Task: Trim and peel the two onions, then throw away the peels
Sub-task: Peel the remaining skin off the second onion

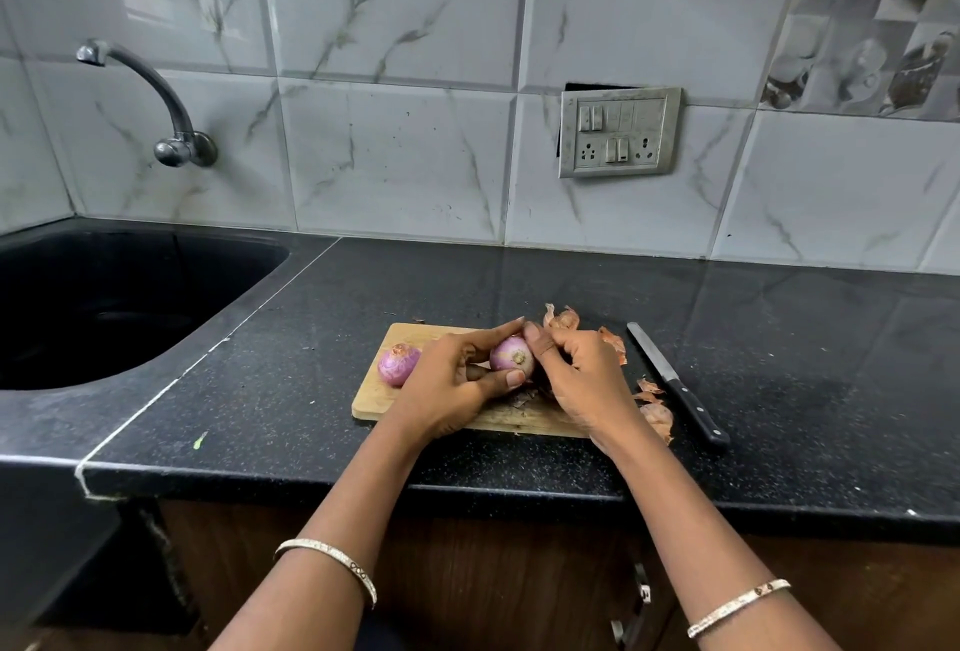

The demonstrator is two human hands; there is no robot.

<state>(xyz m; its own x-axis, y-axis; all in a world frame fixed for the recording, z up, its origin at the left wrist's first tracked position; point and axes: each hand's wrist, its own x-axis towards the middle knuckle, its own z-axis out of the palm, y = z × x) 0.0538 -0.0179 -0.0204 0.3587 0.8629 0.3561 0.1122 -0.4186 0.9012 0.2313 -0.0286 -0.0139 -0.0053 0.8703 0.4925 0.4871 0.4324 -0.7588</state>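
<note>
The left hand (451, 380) and right hand (582, 374) both curl around one purple onion (511, 354) above the wooden board (374, 398), while the other onion (397, 363) sits on the board, with peels (657, 416) and a knife (675, 383) lying on the black table (260, 390).

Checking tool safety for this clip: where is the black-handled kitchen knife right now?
In the head view, the black-handled kitchen knife lies on the black countertop, right of the wooden cutting board, beside loose onion peels.
</note>
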